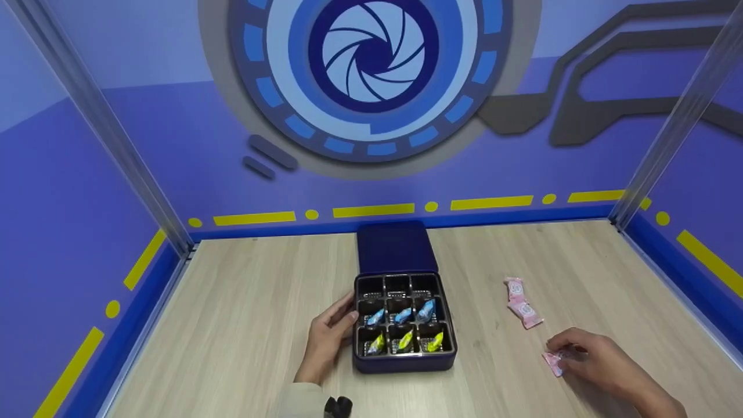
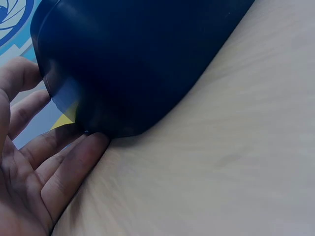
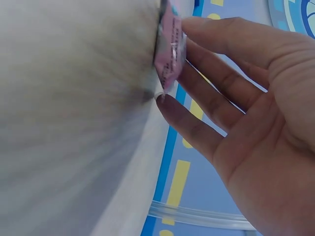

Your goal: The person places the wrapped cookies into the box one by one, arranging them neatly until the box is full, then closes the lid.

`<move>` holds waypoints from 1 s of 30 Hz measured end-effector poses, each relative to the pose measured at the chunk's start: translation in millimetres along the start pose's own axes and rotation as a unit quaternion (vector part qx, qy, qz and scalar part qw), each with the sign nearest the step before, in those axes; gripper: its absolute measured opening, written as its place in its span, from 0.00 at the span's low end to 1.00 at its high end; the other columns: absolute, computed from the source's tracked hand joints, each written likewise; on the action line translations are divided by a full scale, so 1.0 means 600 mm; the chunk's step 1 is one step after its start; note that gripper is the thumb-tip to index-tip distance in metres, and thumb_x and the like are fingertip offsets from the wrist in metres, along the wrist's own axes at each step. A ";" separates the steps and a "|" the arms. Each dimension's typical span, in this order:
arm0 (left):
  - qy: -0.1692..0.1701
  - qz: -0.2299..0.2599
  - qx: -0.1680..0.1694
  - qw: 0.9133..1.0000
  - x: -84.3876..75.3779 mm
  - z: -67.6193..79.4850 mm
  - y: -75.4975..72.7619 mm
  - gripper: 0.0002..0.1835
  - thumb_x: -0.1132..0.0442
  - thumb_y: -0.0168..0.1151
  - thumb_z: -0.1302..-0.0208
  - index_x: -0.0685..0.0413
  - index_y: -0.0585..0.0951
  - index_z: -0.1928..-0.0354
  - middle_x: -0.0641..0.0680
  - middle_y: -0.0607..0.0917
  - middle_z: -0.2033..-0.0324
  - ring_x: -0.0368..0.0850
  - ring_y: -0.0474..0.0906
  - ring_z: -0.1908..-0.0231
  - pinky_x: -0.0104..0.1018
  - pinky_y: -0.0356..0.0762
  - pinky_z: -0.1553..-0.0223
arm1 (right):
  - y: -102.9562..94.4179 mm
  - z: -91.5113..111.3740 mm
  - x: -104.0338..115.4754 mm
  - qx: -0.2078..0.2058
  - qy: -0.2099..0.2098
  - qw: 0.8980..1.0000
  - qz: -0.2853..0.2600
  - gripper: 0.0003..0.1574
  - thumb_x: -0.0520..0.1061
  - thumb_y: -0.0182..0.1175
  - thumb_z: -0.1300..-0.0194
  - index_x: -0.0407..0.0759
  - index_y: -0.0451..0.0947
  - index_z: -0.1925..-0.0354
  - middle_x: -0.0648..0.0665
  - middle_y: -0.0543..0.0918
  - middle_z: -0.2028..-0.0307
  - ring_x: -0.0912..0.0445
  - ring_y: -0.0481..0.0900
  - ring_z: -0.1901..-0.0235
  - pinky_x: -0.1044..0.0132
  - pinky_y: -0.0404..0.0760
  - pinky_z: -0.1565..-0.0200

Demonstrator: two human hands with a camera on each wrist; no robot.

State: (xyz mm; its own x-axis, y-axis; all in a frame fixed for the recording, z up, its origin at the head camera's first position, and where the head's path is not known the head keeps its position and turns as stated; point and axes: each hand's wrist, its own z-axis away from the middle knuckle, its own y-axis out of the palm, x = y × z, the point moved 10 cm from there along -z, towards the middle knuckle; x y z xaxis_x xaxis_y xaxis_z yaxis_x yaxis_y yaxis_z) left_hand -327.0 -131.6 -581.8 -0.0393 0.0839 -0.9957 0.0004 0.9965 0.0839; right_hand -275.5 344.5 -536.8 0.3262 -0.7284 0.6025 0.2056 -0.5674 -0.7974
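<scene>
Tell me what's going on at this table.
A person's left hand touches the side of an open navy compartment box, while the right hand pinches a pink-wrapped candy. Three blue candies sit in the box's middle row and three yellow candies in the near row. Two more pink candies lie right of the box.

- Dark-blue box (image 1: 404, 364): nine compartments, lid (image 1: 397, 247) folded open behind; your left hand (image 1: 328, 339) touches its left side.
- Pink packet (image 1: 553, 364): shiny wrapper, dark print; your right hand (image 1: 601, 360) pinches it, right of the box.
</scene>
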 end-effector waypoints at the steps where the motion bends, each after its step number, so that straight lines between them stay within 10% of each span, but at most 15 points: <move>1: -0.001 0.001 0.000 1.000 0.000 0.000 0.000 0.30 0.61 0.68 0.26 0.58 0.75 0.25 0.62 0.75 0.28 0.57 0.74 0.30 0.35 0.80 0.40 | 0.000 0.000 0.001 -0.002 0.000 1.000 0.001 0.15 0.36 0.73 0.35 0.48 0.88 0.52 0.52 0.88 0.55 0.64 0.82 0.56 0.73 0.82 0.53; 16: -0.002 -0.004 -0.004 1.000 0.001 -0.001 0.000 0.29 0.60 0.68 0.25 0.56 0.76 0.26 0.60 0.76 0.28 0.55 0.72 0.29 0.34 0.78 0.38 | -0.018 0.009 -0.017 0.008 0.055 0.998 0.016 0.18 0.34 0.73 0.36 0.47 0.87 0.49 0.45 0.88 0.49 0.51 0.84 0.48 0.43 0.84 0.46; 26: -0.007 0.008 0.004 1.000 0.002 0.000 0.001 0.29 0.60 0.68 0.25 0.56 0.75 0.25 0.62 0.74 0.27 0.55 0.77 0.32 0.37 0.83 0.43 | -0.012 0.018 -0.019 0.008 0.016 0.999 0.027 0.16 0.32 0.72 0.36 0.49 0.88 0.55 0.49 0.87 0.54 0.63 0.82 0.55 0.68 0.85 0.53; 30: -0.008 0.008 0.004 1.000 0.002 0.000 0.001 0.29 0.60 0.68 0.25 0.56 0.75 0.25 0.62 0.74 0.27 0.55 0.76 0.32 0.38 0.83 0.43 | -0.010 0.015 -0.016 -0.010 0.021 0.999 0.046 0.15 0.33 0.74 0.37 0.49 0.87 0.55 0.51 0.87 0.56 0.61 0.83 0.56 0.64 0.86 0.54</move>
State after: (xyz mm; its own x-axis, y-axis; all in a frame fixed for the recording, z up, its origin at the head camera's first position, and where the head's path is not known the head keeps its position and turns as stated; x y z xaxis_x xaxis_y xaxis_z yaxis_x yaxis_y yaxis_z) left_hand -327.1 -130.8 -583.3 -0.0240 0.1002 -0.9947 0.0087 0.9949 0.1000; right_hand -271.5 358.4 -537.8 0.3033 -0.7928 0.5287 0.1591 -0.5049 -0.8484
